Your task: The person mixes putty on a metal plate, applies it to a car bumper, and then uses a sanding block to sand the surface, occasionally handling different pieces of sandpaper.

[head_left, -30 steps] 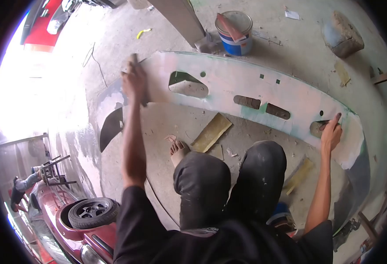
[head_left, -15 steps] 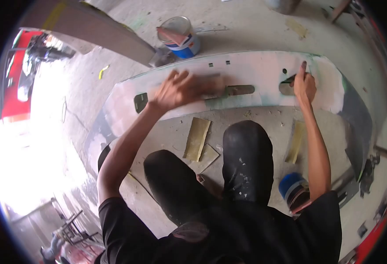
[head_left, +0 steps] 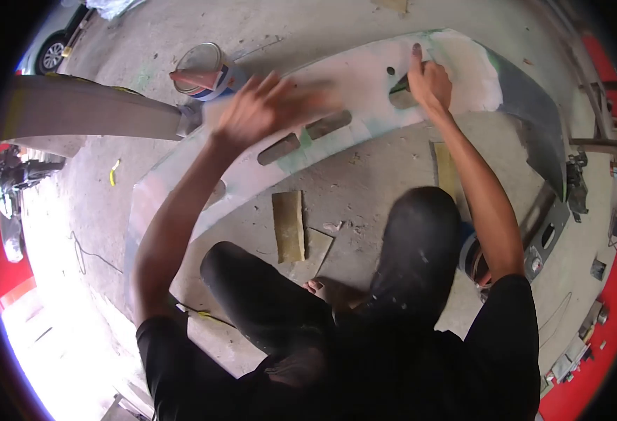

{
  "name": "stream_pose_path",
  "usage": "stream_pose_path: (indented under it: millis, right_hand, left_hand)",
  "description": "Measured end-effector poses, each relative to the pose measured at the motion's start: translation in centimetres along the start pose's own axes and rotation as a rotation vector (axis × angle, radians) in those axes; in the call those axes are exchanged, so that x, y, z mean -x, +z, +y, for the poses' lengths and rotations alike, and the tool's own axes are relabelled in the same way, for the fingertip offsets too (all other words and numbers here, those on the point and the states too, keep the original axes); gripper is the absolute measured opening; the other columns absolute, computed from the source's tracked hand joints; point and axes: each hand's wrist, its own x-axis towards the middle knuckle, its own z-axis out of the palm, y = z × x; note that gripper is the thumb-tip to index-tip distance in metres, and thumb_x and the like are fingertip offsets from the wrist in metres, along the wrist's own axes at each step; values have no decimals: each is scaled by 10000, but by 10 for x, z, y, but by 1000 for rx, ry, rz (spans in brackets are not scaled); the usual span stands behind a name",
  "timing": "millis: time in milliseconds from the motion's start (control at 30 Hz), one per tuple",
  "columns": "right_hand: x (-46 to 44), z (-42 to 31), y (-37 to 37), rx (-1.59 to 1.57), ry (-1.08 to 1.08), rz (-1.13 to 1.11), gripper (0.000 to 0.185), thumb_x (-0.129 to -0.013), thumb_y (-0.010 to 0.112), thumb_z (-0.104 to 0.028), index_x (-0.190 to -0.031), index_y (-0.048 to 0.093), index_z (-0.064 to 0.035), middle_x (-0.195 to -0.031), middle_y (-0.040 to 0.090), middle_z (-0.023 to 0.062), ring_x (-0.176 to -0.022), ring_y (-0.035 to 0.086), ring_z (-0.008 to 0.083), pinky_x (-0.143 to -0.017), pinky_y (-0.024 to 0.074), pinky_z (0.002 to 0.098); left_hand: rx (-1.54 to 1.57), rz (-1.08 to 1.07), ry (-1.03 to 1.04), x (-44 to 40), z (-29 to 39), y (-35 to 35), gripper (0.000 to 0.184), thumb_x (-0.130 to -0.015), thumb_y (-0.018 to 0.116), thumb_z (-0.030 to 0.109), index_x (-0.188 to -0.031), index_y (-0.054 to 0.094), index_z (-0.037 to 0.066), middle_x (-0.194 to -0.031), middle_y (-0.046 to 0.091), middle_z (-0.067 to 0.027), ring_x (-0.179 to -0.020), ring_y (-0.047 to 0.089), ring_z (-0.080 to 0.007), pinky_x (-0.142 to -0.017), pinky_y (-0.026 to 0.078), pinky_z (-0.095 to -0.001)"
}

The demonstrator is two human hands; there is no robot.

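Observation:
A long, curved car bumper (head_left: pixel 364 67), patched in pale pink, white and green with dark grey ends, lies across the floor before me. Over its left-middle part is my left hand (head_left: pixel 256 112), fingers stretched and smeared by motion; whether anything lies under the palm is hidden. My right hand (head_left: pixel 433 83) grips the bumper beside an oval opening, thumb extended along the surface and fingers curled toward the hole. Two elongated slots (head_left: pixel 328 125) show between the hands, nearer the left one.
Beyond the bumper stands a paint can (head_left: pixel 232 78) with a reddish sheet on its lid. Yellowish sandpaper (head_left: pixel 289 226) lies on the floor between my knees, beside a square flat piece (head_left: pixel 315 252). Another can (head_left: pixel 471 256) is partly behind my right arm. A grey beam-like part (head_left: pixel 91 109) extends from the left.
The view has turned, so the bumper now slants up to the right. My left hand remains blurred over the bumper; my right hand keeps its hold by the same opening.

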Motion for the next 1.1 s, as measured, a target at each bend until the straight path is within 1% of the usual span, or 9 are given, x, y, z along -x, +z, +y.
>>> stream_pose_path:
  millis: [100,233,333,467,567,667,833,1000,1100]
  right_hand:
    - [4,6,4,-7,10,26,823,-1070,266,-611,-898,789,1,-967,748,263,-978,704,459,-932,524,520]
    - [-7,9,8,-57,38,6,879,-1071,228,-635,-836,751,32,-785,732,213,-960,697,434,-967,495,518]
    - [-2,-5,-7,-55,53,-87,827,-1079,247,-603,-832,758,-1,-912,744,248,-935,700,461,-877,528,538]
    - [-3,0,2,-84,4,88,833,-1084,238,-594,-777,742,-6,-882,738,251,-913,694,468,-849,531,542]
    - [-3,13,11,-146,-27,110,838,-1088,226,-587,-775,749,-11,-883,733,259,-910,685,481,-862,528,548]
    - [-1,27,9,-237,-81,34,842,-1093,211,-574,-799,755,-2,-908,729,275,-918,676,495,-891,520,563]
    - [-15,20,14,-238,-44,26,832,-1095,227,-556,-795,759,9,-901,723,293,-900,689,487,-906,530,562]
    - [-2,16,-1,-333,-151,51,795,-1096,284,-505,-649,746,-38,-639,684,200,-696,682,460,-836,568,517]
    - [4,27,2,-628,-330,283,753,-1110,329,-456,-631,748,-54,-531,624,109,-567,655,329,-657,540,419]
  left_hand:
    - [97,170,-108,-52,12,-2,408,-883,780,297,-1260,719,152,-1242,654,-122,-1115,650,-298,-953,563,-442]
    - [65,-12,-133,75,18,-21,485,-799,855,320,-1264,745,235,-1226,682,-54,-1019,670,-252,-860,583,-401]
    - [53,-56,-193,98,16,-41,453,-782,865,333,-1221,774,276,-1117,679,20,-927,670,-194,-781,558,-358]
    - [35,91,-36,-16,-8,1,549,-838,833,325,-1366,684,316,-1111,627,-29,-997,645,-219,-811,560,-355]
    - [-22,160,-34,-114,-12,50,509,-996,573,529,-1476,580,361,-1230,598,-70,-1109,618,-274,-882,570,-424]
    - [15,107,-41,-84,-1,33,499,-997,592,484,-1482,573,365,-1229,601,-76,-1135,607,-265,-891,564,-424]
    - [154,-142,-148,62,23,-32,528,-822,793,357,-1335,724,252,-1168,663,-37,-967,640,-277,-856,537,-396]
    - [142,-13,-171,-39,11,0,479,-882,764,303,-1346,716,195,-1097,662,-88,-981,632,-303,-861,534,-437]
    - [91,115,-243,-112,15,18,480,-913,759,362,-1353,694,181,-1108,625,-109,-1030,636,-339,-890,534,-458]
